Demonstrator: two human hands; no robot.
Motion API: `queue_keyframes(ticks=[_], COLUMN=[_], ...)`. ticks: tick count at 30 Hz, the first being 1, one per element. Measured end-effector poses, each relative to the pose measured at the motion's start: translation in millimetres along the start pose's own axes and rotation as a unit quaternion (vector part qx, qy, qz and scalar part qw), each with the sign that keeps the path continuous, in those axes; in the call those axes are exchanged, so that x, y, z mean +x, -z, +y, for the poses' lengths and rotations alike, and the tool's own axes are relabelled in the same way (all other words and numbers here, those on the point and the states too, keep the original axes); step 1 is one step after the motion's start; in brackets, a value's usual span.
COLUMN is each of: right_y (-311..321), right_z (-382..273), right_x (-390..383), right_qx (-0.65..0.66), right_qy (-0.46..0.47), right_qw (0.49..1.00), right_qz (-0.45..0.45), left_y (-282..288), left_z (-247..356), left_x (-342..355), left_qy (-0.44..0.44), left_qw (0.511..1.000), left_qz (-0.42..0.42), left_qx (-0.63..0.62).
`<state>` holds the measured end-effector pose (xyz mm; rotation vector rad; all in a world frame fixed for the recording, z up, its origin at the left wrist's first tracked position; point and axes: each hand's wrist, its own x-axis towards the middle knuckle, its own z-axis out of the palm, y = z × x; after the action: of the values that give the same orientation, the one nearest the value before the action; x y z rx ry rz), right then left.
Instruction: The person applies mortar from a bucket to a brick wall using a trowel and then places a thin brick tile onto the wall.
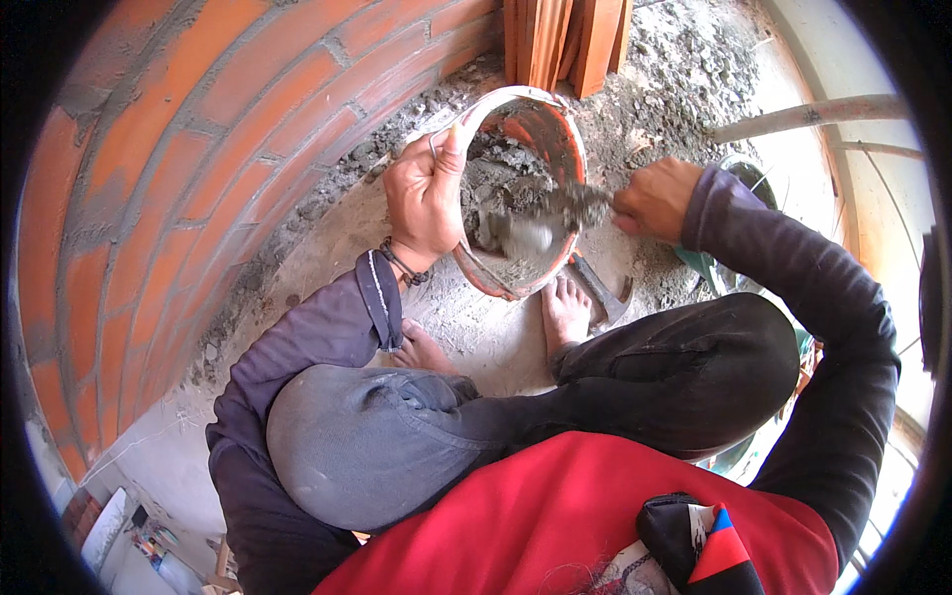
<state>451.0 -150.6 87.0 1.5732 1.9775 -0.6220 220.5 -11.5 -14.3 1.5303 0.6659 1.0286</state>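
Observation:
A round bucket [577, 149], orange inside with a pale, mortar-smeared rim, stands tilted toward me by my feet. Wet grey mortar [486, 169] lies inside it. My left hand [424, 193] is closed on the bucket's left rim, thumb over the edge. On the other side, my right hand [654, 203] is closed around the handle end of a trowel [526, 235]. The trowel reaches over the right rim into the bucket; its blade is smeared by motion and mortar clings near the handle. My fingers mostly hide the handle.
A red brick wall [208, 169] rises along my left. Orange bricks [565, 45] stand upright beyond the bucket. Loose mortar [684, 89] covers the ground there. A dark-headed metal tool [603, 293] lies by my right foot. A wooden pole [813, 116] and a greenish container [744, 174] are at right.

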Motion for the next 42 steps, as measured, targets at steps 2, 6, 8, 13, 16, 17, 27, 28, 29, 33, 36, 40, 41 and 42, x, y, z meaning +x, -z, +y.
queue_keyframes(ticks=[2, 6, 8, 13, 16, 17, 27, 28, 29, 33, 36, 40, 41, 42], right_y=[7, 29, 17, 15, -10, -21, -54, -53, -54, -36, -7, -5, 1, -10], right_z=[-2, 11, 25, 10, 14, 14, -7, -2, 6, 36, 45, 36, 22, 14], right_x=[-6, 0, 14, 39, 50, 52, 44, 42, 40, 3, -15, 0, 6, 14], right_qx=[0.008, -0.081, -0.101, -0.020, 0.073, 0.112, 0.769, 0.809, 0.842, 0.853, 0.724, 0.286, 0.321, 0.266], right_qy=[-0.034, -0.147, -0.089, -0.026, 0.041, 0.067, 0.009, 0.004, -0.002, -0.008, 0.000, 0.052, -0.024, -0.033], right_qw=[0.999, 0.980, 0.986, 0.999, 0.993, 0.986, 0.573, 0.498, 0.420, 0.399, 0.656, 0.954, 0.947, 0.963], right_qz=[0.040, 0.107, 0.096, -0.024, -0.083, -0.106, -0.284, -0.313, -0.338, -0.335, -0.212, 0.071, 0.016, 0.019], left_y=[7, 1, 2, 1, 6, 7, 9, 9, 7, 5, 5, 5, 4, 4], left_z=[-9, 1, 0, 0, 4, 4, 2, 1, 1, 2, 0, -5, -4, -3], left_x=[-3, -2, -2, -6, -9, -10, -9, -9, -9, -4, -5, -4, -4, -3], left_qy=[-0.001, -0.012, 0.020, 0.018, 0.033, 0.041, 0.012, 0.017, 0.022, 0.015, 0.004, 0.027, 0.022, 0.017], left_qw=[0.999, 0.999, 0.999, 0.999, 0.999, 0.998, 0.993, 0.995, 0.996, 0.999, 1.000, 0.998, 0.998, 0.999], left_qz=[-0.027, -0.021, -0.034, -0.031, -0.040, -0.046, -0.114, -0.098, -0.083, -0.033, -0.025, -0.058, -0.052, -0.045], left_qx=[0.035, 0.039, 0.031, 0.015, 0.014, 0.017, 0.027, 0.016, 0.005, -0.011, -0.006, 0.001, 0.004, 0.007])
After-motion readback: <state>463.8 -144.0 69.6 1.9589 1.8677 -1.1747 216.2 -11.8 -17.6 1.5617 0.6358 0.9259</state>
